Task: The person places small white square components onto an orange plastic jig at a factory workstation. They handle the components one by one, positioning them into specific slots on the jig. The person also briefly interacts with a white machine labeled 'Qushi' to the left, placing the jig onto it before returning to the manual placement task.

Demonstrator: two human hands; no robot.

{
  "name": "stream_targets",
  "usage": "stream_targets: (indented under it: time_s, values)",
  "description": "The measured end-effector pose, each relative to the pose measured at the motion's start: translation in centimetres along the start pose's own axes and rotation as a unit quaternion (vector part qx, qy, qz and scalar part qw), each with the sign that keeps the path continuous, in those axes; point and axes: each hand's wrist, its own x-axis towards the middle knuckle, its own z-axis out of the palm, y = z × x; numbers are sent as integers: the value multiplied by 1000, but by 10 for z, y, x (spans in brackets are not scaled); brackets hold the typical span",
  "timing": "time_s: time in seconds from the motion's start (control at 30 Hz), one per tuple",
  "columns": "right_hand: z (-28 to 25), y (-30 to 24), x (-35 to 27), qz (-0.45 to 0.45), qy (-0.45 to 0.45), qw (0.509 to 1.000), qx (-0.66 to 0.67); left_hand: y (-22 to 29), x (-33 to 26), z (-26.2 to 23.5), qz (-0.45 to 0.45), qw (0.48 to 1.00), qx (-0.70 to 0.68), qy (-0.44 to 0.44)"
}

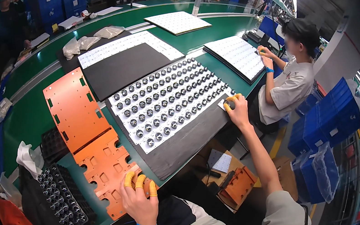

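Observation:
My left hand (pixel 140 198), in yellow finger cots, rests on the near end of an orange fixture plate (pixel 99 163) with notched edges, its fingers apart and slightly bent. At the near right corner of a white board (pixel 148 148), my right hand (pixel 237 110) has its fingers pinched on a small white piece (pixel 222 103), partly hidden by the fingertips. Rows of round black lens-like parts (pixel 171 112) stand on the board. Under the board lies a black foam sheet (pixel 181 151). Beyond the notched plate lies a larger flat orange plate (pixel 73 106).
Left of the fixture stands a black tray (pixel 65 197) of shiny round parts. More white boards (pixel 179 22) and a black sheet (pixel 125 67) lie farther back. A co-worker (pixel 287 70) handles another board (pixel 234 56) at the right. Blue crates (pixel 323 115) stand beyond.

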Motion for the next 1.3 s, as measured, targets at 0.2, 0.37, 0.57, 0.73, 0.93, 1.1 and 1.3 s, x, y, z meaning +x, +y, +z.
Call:
stream_targets:
  time_s: [0.2, 0.37, 0.57, 0.73, 0.93, 1.1, 1.3]
  values:
    - [3, 16, 8, 37, 51, 996, -60, 0, 1, 0, 6, 1000, -6, 6]
    - [9, 20, 16, 21, 42, 996, -69, -2, 1, 1, 16, 1000, -6, 23]
    - [12, 27, 21, 17, 23, 996, -80, -4, 0, 3, 16, 1000, -7, 22]
    - [20, 30, 23, 49, 26, 998, -32, -3, 0, 1, 10, 1000, -6, 19]
    - [37, 61, 19, 145, -27, 983, 107, -2, 1, 1, 11, 1000, -9, 15]
    - [37, 60, 24, 144, -37, 981, 123, -4, -1, 0, 0, 1000, -7, -7]
    - [35, 60, 24, 110, -21, 992, 53, -3, -1, 1, -1, 1000, -13, -8]
